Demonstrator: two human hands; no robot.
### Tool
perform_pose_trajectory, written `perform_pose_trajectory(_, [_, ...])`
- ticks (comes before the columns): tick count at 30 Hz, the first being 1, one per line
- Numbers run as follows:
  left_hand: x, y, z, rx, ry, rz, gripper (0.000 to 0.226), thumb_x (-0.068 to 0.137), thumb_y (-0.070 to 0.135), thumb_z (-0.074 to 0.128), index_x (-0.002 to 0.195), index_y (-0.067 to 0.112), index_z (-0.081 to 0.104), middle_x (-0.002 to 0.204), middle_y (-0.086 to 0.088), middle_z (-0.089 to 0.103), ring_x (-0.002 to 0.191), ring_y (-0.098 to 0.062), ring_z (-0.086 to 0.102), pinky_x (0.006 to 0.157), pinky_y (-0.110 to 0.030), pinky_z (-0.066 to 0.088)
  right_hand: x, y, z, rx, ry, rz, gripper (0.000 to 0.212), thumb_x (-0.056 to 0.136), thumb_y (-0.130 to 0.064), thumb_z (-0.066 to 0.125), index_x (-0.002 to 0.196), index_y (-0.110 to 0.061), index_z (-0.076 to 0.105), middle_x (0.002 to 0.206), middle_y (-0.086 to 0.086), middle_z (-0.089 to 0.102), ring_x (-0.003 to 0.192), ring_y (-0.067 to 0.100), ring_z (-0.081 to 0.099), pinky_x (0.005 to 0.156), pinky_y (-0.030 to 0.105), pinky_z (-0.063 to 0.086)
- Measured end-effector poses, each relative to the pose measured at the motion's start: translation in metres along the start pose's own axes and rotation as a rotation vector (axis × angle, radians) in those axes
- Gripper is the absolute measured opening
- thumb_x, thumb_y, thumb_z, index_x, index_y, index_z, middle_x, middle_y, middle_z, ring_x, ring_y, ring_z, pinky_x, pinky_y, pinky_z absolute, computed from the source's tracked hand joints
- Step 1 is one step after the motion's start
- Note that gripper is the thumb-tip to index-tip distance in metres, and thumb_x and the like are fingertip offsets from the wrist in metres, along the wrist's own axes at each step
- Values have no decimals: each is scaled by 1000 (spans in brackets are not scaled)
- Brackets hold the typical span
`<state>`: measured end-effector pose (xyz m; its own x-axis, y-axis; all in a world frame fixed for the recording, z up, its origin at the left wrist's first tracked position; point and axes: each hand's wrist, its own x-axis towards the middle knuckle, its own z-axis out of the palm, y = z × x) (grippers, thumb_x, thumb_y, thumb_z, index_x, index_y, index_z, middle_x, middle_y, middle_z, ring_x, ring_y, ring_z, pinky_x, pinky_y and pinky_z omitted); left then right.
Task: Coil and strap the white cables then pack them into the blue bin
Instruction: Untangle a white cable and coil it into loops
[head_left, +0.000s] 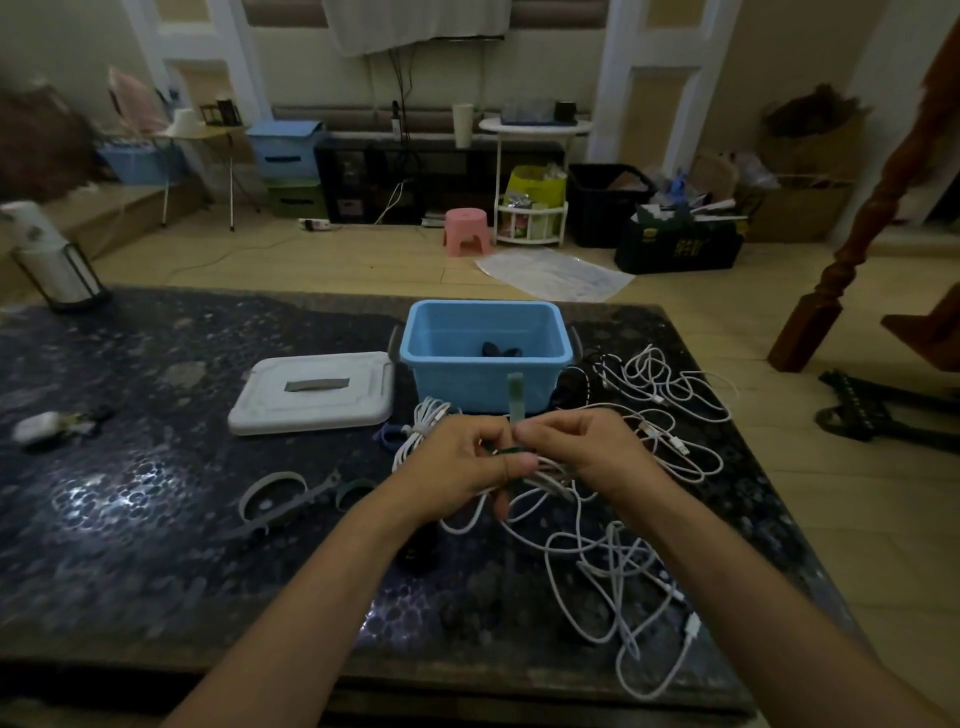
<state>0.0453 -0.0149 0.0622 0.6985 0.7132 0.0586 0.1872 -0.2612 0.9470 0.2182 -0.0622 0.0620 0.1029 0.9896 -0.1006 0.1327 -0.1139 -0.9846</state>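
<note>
My left hand grips a coiled white cable just in front of the blue bin. A green strap stands up between my hands, its lower end wrapped at the coil. My right hand pinches the strap near its base. Another coiled white cable lies by the bin's front left corner. Loose white cables sprawl to the right of the bin, and more of them lie on the near right of the table. Something dark lies inside the bin.
The bin's white lid lies left of it on the dark table. Grey straps and a green strap ring lie left of my left arm. A small white case sits far left, a lantern-like holder at the back left corner.
</note>
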Motion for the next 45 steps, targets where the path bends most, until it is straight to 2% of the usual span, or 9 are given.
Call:
perform_pose_trajectory(9, [-2, -7, -3, 43, -52, -45, 19, 100, 11, 55, 83, 3, 58, 78, -30, 70, 50, -3, 60, 52, -13, 40, -5, 8, 12, 72, 138, 1, 14, 84, -3, 75, 95, -11, 75, 84, 8, 78, 76, 16, 74, 67, 22, 56])
perform_pose_trajectory(14, [2, -21, -4, 30, -21, -162, 20, 101, 23, 55, 93, 15, 37, 70, -19, 68, 42, -9, 42, 41, -18, 30, -2, 9, 15, 68, 160, -18, 51, 82, -5, 77, 124, -26, 58, 86, 7, 78, 85, 18, 75, 78, 28, 57])
perform_pose_trajectory(16, [2, -22, -4, 3, -33, -210, 24, 101, 27, 56, 97, 17, 34, 69, -14, 69, 46, -11, 46, 43, -20, 31, -2, 10, 15, 50, 161, -9, 48, 82, -6, 77, 123, -23, 61, 86, 5, 78, 84, 17, 75, 79, 29, 57])
perform_pose_trajectory(23, [1, -29, 5, -140, -119, -261, 60, 78, 58, 72, 121, 20, 54, 97, -33, 67, 68, -39, 53, 66, -69, 42, -1, 10, 15, -121, 148, -71, 8, 80, -5, 80, 85, -9, 76, 76, 2, 76, 68, 7, 72, 64, 17, 54])
perform_pose_trajectory(26, [0, -23, 5, -146, -173, -208, 25, 97, 30, 60, 121, 24, 59, 87, -11, 73, 61, -30, 58, 64, -49, 49, -3, 6, 16, -142, 149, -92, 8, 80, -5, 79, 87, -9, 77, 78, 3, 77, 70, 8, 72, 64, 17, 54])
perform_pose_trajectory(31, [-5, -14, 6, -204, -184, -248, 23, 103, 9, 45, 122, 13, 59, 53, 0, 61, 37, -6, 49, 38, -15, 34, -8, 3, 19, -137, 141, -161, 10, 80, -2, 78, 83, -12, 77, 74, -1, 76, 69, 7, 72, 62, 16, 52])
perform_pose_trajectory(37, [-3, -18, 7, -255, -50, -289, 19, 96, 1, 51, 106, 2, 66, 69, -18, 62, 41, -21, 52, 41, -25, 40, -11, 4, 17, -215, 79, -230, 15, 82, -7, 79, 91, -19, 75, 84, -3, 76, 80, 10, 72, 72, 28, 59])
perform_pose_trajectory(41, [-4, -14, 0, -389, 35, -359, 14, 95, -2, 49, 101, -2, 62, 65, -16, 59, 35, -17, 49, 33, -18, 36, -17, 5, 17, -294, -3, -251, 48, 69, -23, 90, 105, -29, 60, 100, -8, 68, 89, 5, 69, 78, 23, 57])
perform_pose_trajectory(45, [-1, -17, -6, -406, 53, -379, 14, 99, 4, 45, 99, 0, 59, 59, -13, 59, 36, -15, 51, 35, -23, 33, -19, 10, 17, -437, 5, -402, 43, 65, -18, 92, 97, -29, 64, 97, -11, 66, 90, 3, 66, 78, 15, 52])
